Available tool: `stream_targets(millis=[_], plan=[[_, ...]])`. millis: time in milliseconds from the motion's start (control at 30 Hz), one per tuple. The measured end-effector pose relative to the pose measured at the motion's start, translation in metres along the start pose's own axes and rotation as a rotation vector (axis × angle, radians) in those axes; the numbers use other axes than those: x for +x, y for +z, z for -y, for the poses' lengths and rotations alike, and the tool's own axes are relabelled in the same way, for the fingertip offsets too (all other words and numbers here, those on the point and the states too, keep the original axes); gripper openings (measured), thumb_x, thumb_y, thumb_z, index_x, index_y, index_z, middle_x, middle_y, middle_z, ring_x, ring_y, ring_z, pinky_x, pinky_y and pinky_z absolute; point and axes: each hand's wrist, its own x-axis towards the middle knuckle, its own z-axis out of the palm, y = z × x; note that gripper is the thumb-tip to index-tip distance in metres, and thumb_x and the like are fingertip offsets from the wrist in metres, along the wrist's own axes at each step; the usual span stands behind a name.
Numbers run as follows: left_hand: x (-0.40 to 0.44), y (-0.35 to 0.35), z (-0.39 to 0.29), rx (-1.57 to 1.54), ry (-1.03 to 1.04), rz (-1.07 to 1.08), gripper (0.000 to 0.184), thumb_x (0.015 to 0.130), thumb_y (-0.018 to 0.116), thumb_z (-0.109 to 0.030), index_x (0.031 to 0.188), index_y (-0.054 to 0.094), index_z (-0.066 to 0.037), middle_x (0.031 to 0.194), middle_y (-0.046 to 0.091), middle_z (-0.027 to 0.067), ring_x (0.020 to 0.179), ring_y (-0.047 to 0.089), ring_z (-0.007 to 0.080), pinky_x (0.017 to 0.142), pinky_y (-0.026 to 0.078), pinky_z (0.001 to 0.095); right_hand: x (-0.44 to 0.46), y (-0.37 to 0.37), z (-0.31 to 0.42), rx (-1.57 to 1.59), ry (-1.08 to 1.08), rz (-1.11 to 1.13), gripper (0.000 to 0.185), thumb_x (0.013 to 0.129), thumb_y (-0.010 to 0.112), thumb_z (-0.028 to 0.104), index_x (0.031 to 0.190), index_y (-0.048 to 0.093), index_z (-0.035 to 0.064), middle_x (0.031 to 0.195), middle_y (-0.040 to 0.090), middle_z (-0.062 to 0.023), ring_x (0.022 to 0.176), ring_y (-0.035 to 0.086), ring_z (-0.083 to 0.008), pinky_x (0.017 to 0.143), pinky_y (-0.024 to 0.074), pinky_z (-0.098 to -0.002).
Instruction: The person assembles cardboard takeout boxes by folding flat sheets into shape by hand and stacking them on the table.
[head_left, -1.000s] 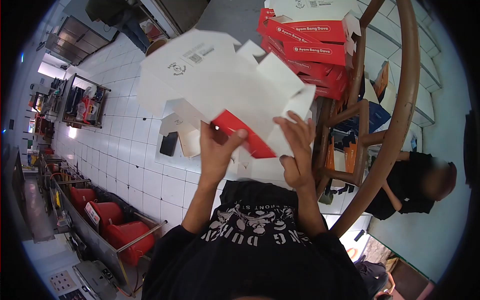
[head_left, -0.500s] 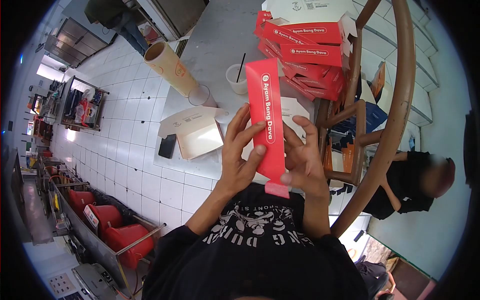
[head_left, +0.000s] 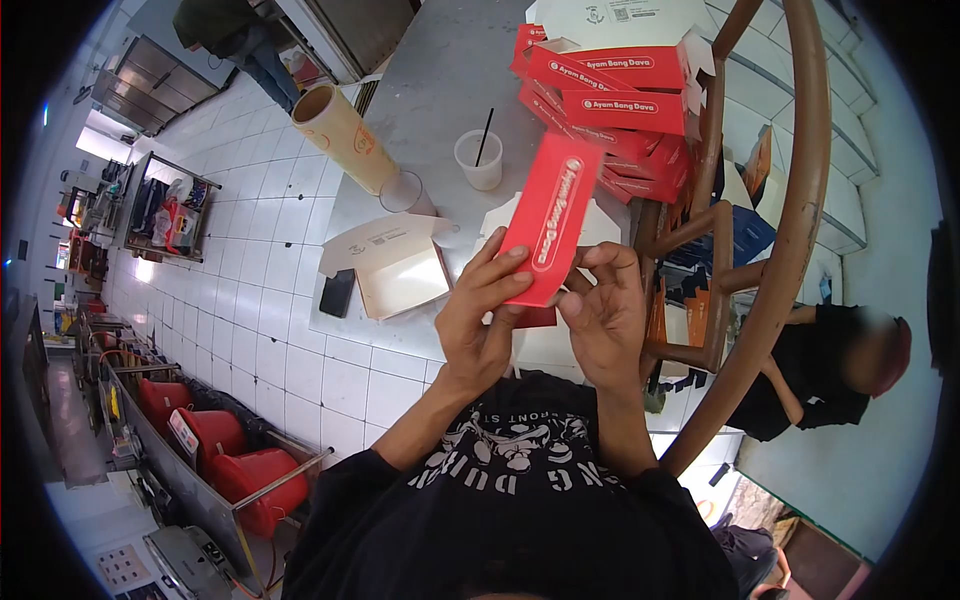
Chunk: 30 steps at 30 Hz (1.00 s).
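Observation:
A red cardboard food box [head_left: 548,225] with white "Ayam Bang Dava" lettering is held over the table edge, its printed side turned up and tilted to the right. My left hand [head_left: 480,310] grips its left side, fingers lying across the red face and the thumb low. At the lower right corner, my right hand [head_left: 608,320] is curled with its thumb against the box edge. The palms hide part of the lower flap. Behind the box, white cardboard [head_left: 500,212] shows on the table.
An open box [head_left: 400,280] sits beside a black phone [head_left: 337,293]. Further back stand a plastic cup with a straw [head_left: 482,170], a clear cup [head_left: 403,192] and a large film roll [head_left: 345,138]. Stacked red boxes [head_left: 625,107] lie near a brown chair frame [head_left: 810,200]. Two people are nearby.
The red box has tilted to the right and its lower end has folded, so the flap that hung below no longer sticks out. My right hand has shifted slightly at its lower corner.

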Motion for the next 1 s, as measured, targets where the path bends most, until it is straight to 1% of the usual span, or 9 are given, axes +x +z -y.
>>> stream_targets(millis=[100,200,267,300,367,433,633,967,1000], plan=[[0.002,-0.005,-0.004,-0.115,-0.11,-0.081,0.026,0.087,0.061,-0.011,0.11,0.061,-0.001,0.119,0.058,0.0181,0.121,0.047,0.0374,0.102,0.037,0.0432,0.002,0.001,0.006,-0.262,0.055,0.045,0.032,0.086,0.062,0.005,0.112,0.045,0.0002,0.114,0.05,-0.0106,0.102,0.056,-0.0197,0.087,0.0476,-0.0295],[0.008,-0.005,-0.006,-0.027,-0.217,-0.024,0.036,0.087,0.059,-0.008,0.121,0.053,0.001,0.128,0.05,0.0207,0.122,0.045,0.0362,0.101,0.038,0.0396,0.001,0.002,0.007,-0.477,0.11,0.022,0.023,0.089,0.059,0.007,0.108,0.05,-0.0027,0.114,0.051,-0.0105,0.097,0.058,-0.018,0.085,0.047,-0.029],[0.01,0.004,-0.007,-0.243,-0.268,-0.084,0.056,0.085,0.057,-0.003,0.136,0.035,0.001,0.139,0.036,0.0237,0.127,0.039,0.037,0.103,0.035,0.0389,0.001,0.003,0.006,-0.518,0.108,-0.052,0.02,0.09,0.057,0.007,0.106,0.052,-0.0035,0.115,0.05,-0.0111,0.094,0.058,-0.0179,0.086,0.0467,-0.0292],[0.009,0.003,-0.005,-0.245,-0.268,-0.082,0.056,0.085,0.057,-0.003,0.136,0.035,0.001,0.139,0.036,0.0237,0.127,0.039,0.037,0.103,0.035,0.0389,0.004,0.005,0.004,-0.533,0.011,-0.05,0.021,0.09,0.056,0.006,0.108,0.05,-0.0032,0.116,0.049,-0.012,0.096,0.057,-0.0173,0.086,0.0463,-0.0292],[0.005,0.0,0.002,0.027,-0.2,0.174,0.069,0.084,0.054,-0.002,0.143,0.018,0.0,0.145,0.023,0.0249,0.133,0.028,0.0376,0.106,0.028,0.0416,0.005,0.009,0.003,-0.548,-0.084,-0.049,0.022,0.091,0.054,0.004,0.11,0.048,-0.0029,0.117,0.049,-0.0128,0.098,0.056,-0.0167,0.086,0.0458,-0.0292],[0.005,0.001,0.003,0.064,-0.166,0.184,0.07,0.083,0.054,-0.002,0.143,0.018,0.0,0.144,0.023,0.0257,0.135,0.023,0.0382,0.109,0.021,0.0436,0.004,0.015,0.003,-0.279,-0.013,-0.082,0.023,0.091,0.051,0.002,0.113,0.043,-0.0014,0.117,0.047,-0.0142,0.101,0.054,-0.016,0.086,0.045,-0.0286],[0.007,0.0,0.002,0.126,-0.139,0.261,0.075,0.083,0.053,-0.005,0.144,0.01,-0.001,0.145,0.019,0.0258,0.133,0.023,0.0404,0.109,0.022,0.0448,0.007,0.011,0.006,-0.24,0.013,-0.063,0.018,0.093,0.048,0.003,0.11,0.041,0.0001,0.113,0.048,-0.0129,0.098,0.053,-0.0147,0.085,0.0443,-0.0277],[0.002,0.001,0.009,0.1,-0.153,0.266,0.074,0.083,0.05,-0.005,0.144,0.007,0.0,0.146,0.018,0.0244,0.133,0.022,0.0399,0.109,0.022,0.0449,0.015,0.015,0.013,-0.313,0.019,-0.075,0.016,0.091,0.052,0.003,0.106,0.047,-0.0005,0.102,0.052,-0.0091,0.091,0.056,-0.0144,0.08,0.0454,-0.0265],[0.0,0.001,0.01,0.085,-0.172,0.231,0.073,0.083,0.049,-0.004,0.143,0.008,0.001,0.146,0.018,0.0236,0.133,0.023,0.0391,0.109,0.022,0.0443,0.016,0.013,0.012,-0.536,-0.084,-0.054,0.014,0.089,0.055,0.002,0.101,0.051,-0.0009,0.098,0.054,-0.0098,0.087,0.058,-0.0151,0.077,0.0464,-0.0269]])
